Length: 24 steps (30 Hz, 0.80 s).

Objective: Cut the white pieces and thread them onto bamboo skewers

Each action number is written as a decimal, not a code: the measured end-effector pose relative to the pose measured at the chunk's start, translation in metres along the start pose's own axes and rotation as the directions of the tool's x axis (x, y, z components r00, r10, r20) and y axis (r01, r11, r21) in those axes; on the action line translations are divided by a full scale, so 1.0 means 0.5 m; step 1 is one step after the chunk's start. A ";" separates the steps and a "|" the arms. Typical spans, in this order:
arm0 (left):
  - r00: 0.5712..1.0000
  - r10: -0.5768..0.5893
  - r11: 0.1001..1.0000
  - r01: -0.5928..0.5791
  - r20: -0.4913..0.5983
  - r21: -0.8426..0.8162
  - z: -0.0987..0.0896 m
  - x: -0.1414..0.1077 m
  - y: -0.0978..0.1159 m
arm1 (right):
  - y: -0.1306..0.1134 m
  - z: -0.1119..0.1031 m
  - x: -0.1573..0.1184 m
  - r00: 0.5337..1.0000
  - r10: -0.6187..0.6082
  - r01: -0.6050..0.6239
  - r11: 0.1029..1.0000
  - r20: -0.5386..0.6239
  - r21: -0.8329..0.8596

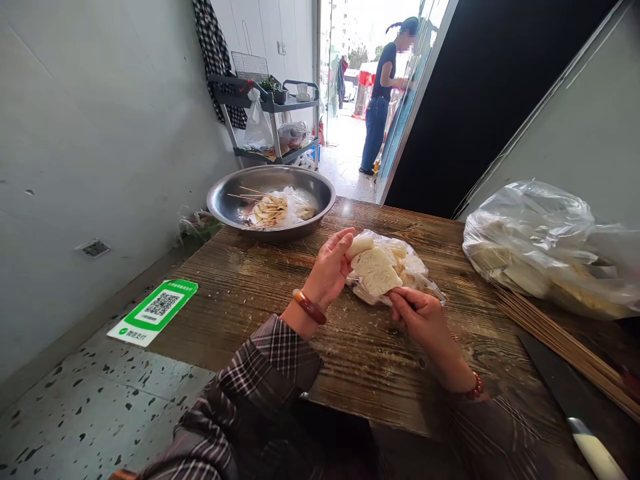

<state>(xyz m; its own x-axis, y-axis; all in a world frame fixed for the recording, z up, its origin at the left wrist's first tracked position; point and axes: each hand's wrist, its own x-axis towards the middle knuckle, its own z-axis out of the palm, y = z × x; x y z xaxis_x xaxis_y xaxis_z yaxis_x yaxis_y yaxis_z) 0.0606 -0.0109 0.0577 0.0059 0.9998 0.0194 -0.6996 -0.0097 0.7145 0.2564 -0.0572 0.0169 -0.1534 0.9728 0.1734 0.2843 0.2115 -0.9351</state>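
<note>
Pale slices of bread, like steamed bun, lie in a clear plastic bag [413,270] on the wooden table. In front of the bag, my left hand [327,263] has its fingers closed around a thick white piece [359,246] at its fingertips. My right hand [420,313] pinches the lower edge of a broad bread slice [377,270], which overlaps the white piece from my view. Whether a thin stick is also between my right fingers I cannot make out.
A metal basin [220,200] with skewered slices [270,210] stands at the far left corner. On the right are a large filled plastic bag [530,233], wooden skewers [555,333] and a knife [560,383]. A green payment card [160,307] hangs over the left edge. A person [383,87] stands by the doorway.
</note>
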 end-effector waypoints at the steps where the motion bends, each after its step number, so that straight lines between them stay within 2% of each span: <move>1: 1.000 -0.004 1.000 0.004 -0.002 -0.001 0.000 -0.001 0.002 | 0.001 0.001 -0.001 1.000 -0.002 0.002 1.000 -0.002 -0.004; 7: 0.997 -0.026 0.999 0.023 0.078 0.043 0.003 -0.002 -0.004 | 0.003 0.002 -0.003 1.000 -0.011 0.011 1.000 -0.012 -0.019; 16: 0.996 0.008 0.998 -0.013 0.090 0.054 0.016 -0.011 -0.023 | 0.001 0.000 0.000 0.998 -0.051 0.048 0.994 -0.032 -0.095; 24: 0.995 -0.002 0.996 -0.007 0.097 0.091 0.020 -0.019 -0.028 | -0.006 0.001 -0.003 0.999 -0.017 0.013 0.995 -0.033 -0.100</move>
<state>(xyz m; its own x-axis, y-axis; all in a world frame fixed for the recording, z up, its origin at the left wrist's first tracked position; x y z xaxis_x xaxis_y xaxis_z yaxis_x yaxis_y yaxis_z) 0.0776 -0.0206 0.0545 0.0761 0.9934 0.0858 -0.6314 -0.0186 0.7752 0.2553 -0.0595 0.0194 -0.1266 0.9717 0.1993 0.3753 0.2329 -0.8972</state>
